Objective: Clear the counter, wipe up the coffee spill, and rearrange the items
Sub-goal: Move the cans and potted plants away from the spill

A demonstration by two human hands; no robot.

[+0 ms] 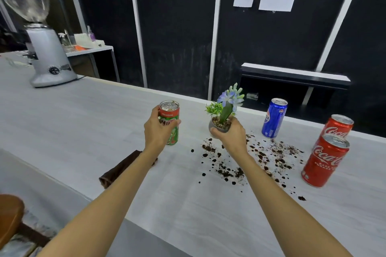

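Observation:
My left hand [155,131] grips a green and red Milo can [171,123] held upright just above the white counter [83,123]. My right hand [231,134] holds a small grey pot with an artificial plant [224,110], lifted over the spill. Dark coffee grounds [261,160] lie scattered across the counter under and to the right of that hand. A brown cloth [119,170] lies folded near the counter's front edge, partly hidden by my left forearm. A blue Pepsi can [273,118] stands behind the spill. Two red Coca-Cola cans [325,159] stand at the right.
A silver coffee grinder [49,56] stands at the counter's far left. A small glass [252,96] sits beyond the counter's back edge. A brown wooden stool [10,217] shows at the lower left. Behind are dark wall panels and a side table with bottles [89,46].

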